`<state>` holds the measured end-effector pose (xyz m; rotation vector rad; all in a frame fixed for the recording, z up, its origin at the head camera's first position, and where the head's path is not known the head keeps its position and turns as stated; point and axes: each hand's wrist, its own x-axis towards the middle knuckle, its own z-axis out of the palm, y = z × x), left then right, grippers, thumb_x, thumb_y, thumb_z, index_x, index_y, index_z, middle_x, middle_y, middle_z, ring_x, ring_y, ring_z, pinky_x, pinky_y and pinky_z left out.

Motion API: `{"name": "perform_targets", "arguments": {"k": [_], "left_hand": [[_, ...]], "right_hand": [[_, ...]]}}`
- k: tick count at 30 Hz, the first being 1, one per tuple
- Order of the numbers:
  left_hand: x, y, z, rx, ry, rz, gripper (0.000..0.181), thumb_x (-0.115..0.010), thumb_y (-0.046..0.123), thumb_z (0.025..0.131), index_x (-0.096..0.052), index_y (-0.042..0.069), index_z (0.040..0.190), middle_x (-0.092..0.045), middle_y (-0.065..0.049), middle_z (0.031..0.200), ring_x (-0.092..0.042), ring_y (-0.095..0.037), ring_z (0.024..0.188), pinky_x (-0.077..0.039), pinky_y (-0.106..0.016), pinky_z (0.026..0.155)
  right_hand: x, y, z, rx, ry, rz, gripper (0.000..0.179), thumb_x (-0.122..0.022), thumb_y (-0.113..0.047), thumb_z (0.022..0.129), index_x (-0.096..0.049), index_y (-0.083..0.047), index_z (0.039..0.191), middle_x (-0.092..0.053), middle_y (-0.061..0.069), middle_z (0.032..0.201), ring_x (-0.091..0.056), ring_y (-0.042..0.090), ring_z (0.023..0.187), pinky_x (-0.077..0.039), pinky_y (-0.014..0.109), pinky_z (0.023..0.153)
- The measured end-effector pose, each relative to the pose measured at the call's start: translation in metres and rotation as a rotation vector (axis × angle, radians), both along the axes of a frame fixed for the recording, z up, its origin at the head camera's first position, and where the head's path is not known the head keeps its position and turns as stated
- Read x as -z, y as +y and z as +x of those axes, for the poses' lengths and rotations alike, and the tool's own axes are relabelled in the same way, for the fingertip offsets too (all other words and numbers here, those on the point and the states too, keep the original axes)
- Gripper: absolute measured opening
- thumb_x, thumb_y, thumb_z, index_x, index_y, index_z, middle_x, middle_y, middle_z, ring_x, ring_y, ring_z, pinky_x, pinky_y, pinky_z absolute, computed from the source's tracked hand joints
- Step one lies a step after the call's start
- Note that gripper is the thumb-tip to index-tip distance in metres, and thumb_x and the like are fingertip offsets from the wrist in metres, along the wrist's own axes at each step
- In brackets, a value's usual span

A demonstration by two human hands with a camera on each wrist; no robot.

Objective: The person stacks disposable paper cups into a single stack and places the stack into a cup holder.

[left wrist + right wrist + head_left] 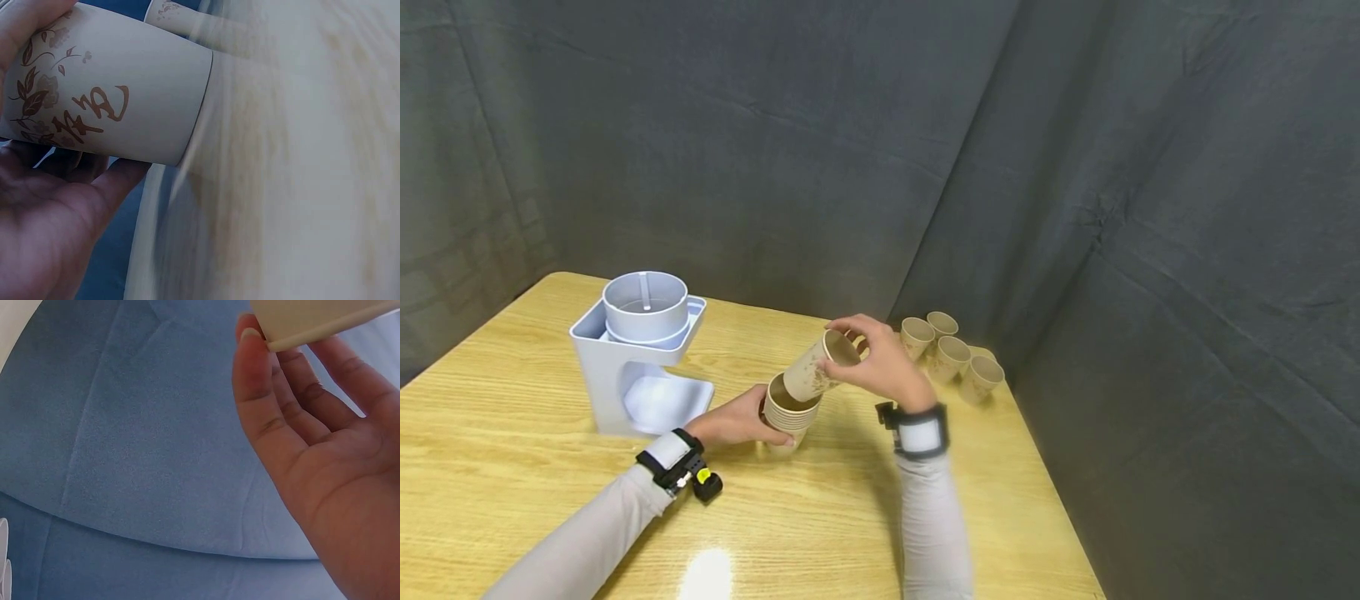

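My left hand [747,418] grips a nested stack of paper cups [792,417], mouths up, close over the wooden table. In the left wrist view the outermost cup [119,87] shows brown flowers and lettering between thumb and fingers. With thumb and fingers at its rim, my right hand [887,362] holds a single paper cup [811,372], tilted above the stack. Its base overlaps the stack's mouth in the head view. The right wrist view shows only the rim part of this cup [325,322] at the fingertips.
A white stand [602,367] with a round white container [646,312] on top stands left of my hands. Several separate paper cups [953,354] stand upright at the table's [850,517] back right. Dark cloth [760,150] hangs behind and to the right.
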<state>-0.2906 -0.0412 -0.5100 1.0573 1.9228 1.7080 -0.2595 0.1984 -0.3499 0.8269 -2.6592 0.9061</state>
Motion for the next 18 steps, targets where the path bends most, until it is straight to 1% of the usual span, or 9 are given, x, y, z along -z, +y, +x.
{"name": "perform_targets", "arguments": {"k": [4, 8, 12, 18], "left_hand": [[0.0, 0.0, 0.0, -0.001, 0.003, -0.004, 0.062, -0.085, 0.01, 0.08, -0.055, -0.002, 0.132, -0.068, -0.015, 0.118, -0.065, -0.027, 0.108, -0.051, -0.033, 0.098], [0.0, 0.0, 0.0, -0.003, 0.006, -0.006, 0.063, -0.085, 0.01, 0.08, -0.053, -0.003, 0.133, -0.067, -0.015, 0.119, -0.065, -0.027, 0.109, -0.051, -0.034, 0.098], [-0.001, 0.0, 0.0, -0.004, 0.007, -0.013, 0.064, -0.085, 0.011, 0.08, -0.053, -0.003, 0.134, -0.067, -0.015, 0.12, -0.064, -0.029, 0.11, -0.05, -0.036, 0.099], [-0.001, 0.0, 0.0, -0.001, 0.005, -0.019, 0.063, -0.085, 0.011, 0.081, -0.053, -0.002, 0.133, -0.066, -0.015, 0.121, -0.064, -0.029, 0.11, -0.049, -0.038, 0.1]], "right_hand": [[0.001, -0.002, 0.0, 0.002, -0.011, 0.027, 0.054, -0.085, -0.034, 0.079, -0.068, -0.013, 0.126, -0.068, -0.005, 0.115, -0.061, 0.013, 0.094, -0.055, 0.029, 0.079], [0.003, -0.005, 0.0, -0.014, -0.014, 0.048, 0.054, -0.085, -0.035, 0.079, -0.068, -0.013, 0.125, -0.068, -0.005, 0.114, -0.06, 0.013, 0.095, -0.056, 0.033, 0.08], [0.006, -0.009, 0.0, -0.032, -0.017, 0.061, 0.053, -0.085, -0.036, 0.08, -0.067, -0.015, 0.126, -0.067, -0.006, 0.113, -0.06, 0.011, 0.096, -0.055, 0.031, 0.082], [0.009, -0.016, -0.003, -0.088, -0.034, 0.068, 0.055, -0.084, -0.034, 0.079, -0.068, -0.013, 0.127, -0.068, -0.003, 0.118, -0.06, 0.013, 0.098, -0.053, 0.028, 0.081]]}}
